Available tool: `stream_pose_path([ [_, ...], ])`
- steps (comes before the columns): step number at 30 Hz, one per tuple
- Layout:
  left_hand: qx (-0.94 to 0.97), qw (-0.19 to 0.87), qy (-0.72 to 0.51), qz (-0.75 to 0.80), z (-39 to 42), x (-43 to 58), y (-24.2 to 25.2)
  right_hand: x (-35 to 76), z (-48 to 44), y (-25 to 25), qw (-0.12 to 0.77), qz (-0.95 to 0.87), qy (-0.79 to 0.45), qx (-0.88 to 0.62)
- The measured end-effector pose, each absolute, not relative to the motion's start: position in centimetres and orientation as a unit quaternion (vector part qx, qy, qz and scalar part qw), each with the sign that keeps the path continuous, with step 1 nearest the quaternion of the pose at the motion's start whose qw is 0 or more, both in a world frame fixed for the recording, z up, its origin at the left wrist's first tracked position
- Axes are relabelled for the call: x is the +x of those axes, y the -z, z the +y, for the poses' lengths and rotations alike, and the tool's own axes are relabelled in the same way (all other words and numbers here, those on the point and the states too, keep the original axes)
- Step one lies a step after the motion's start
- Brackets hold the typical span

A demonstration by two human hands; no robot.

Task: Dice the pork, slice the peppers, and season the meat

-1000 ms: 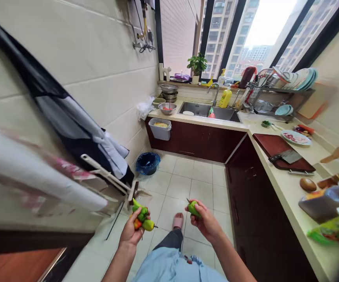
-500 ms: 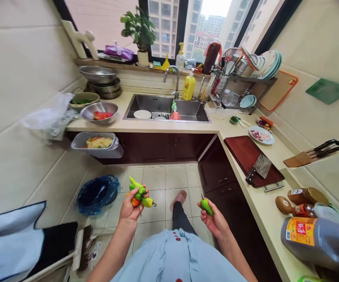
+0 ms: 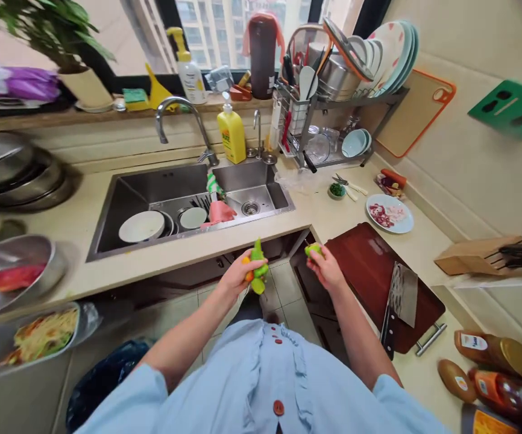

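Observation:
My left hand [image 3: 236, 278] is closed round a bunch of small peppers [image 3: 257, 270], green with some orange and yellow. A single green pepper [image 3: 313, 249] is gripped in my right hand [image 3: 327, 269]. Both hands hover in front of the counter edge, just below the steel sink [image 3: 120, 199], which holds white bowls and a pink cloth. The right hand is at the near left corner of a dark red cutting board [image 3: 364, 265] with a cleaver [image 3: 399, 298] lying on it.
Steel bowls, one with red pieces [image 3: 14, 277], stand at the left; a bin of scraps [image 3: 35, 337] hangs below. Dish rack [image 3: 333, 78], yellow soap bottle [image 3: 231, 134], a plate of meat [image 3: 390, 213], knife block [image 3: 482, 256] and sauce bottles [image 3: 491, 352] line the counter.
I have walked up to the sink counter, so the view closed in. Both hands rose with the peppers still in them and now sit near the counter edge.

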State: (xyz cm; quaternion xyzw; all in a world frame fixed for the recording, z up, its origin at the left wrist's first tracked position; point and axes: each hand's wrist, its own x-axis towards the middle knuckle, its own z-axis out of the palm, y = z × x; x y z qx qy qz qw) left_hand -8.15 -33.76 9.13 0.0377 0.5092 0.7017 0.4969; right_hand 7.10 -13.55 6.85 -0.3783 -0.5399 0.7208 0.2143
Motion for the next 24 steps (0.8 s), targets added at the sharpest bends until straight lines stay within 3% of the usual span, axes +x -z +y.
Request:
stream_pose_path([
  [3,0.203,0.504,-0.584,0.604,-24.3,-13.2,-9.2,4.9,-6.5,-5.2,0.283,-0.658,-0.532,-0.451],
  [6,0.426,0.387,-0.403,0.712,-14.3,-17.1,-8.8,3.3,-0.7,-4.0,0.283,-0.741,-0.347,-0.500],
  [11,0.603,0.246,-0.202,0.731,-1.0,-18.5,-6.9,0.3,5.3,-2.8,0.235,-0.752,-0.268,-0.555],
  [18,0.638,0.195,-0.151,0.729,4.5,-18.0,-4.3,-1.2,8.4,-2.2,0.160,-0.775,-0.241,-0.562],
  [22,0.635,0.219,-0.187,0.716,4.6,-19.9,-3.4,3.2,5.4,-3.9,0.250,-0.782,-0.227,-0.524],
  [24,0.637,0.233,-0.213,0.703,4.7,-20.4,-2.9,5.5,3.3,-4.7,0.299,-0.745,-0.280,-0.527],
])
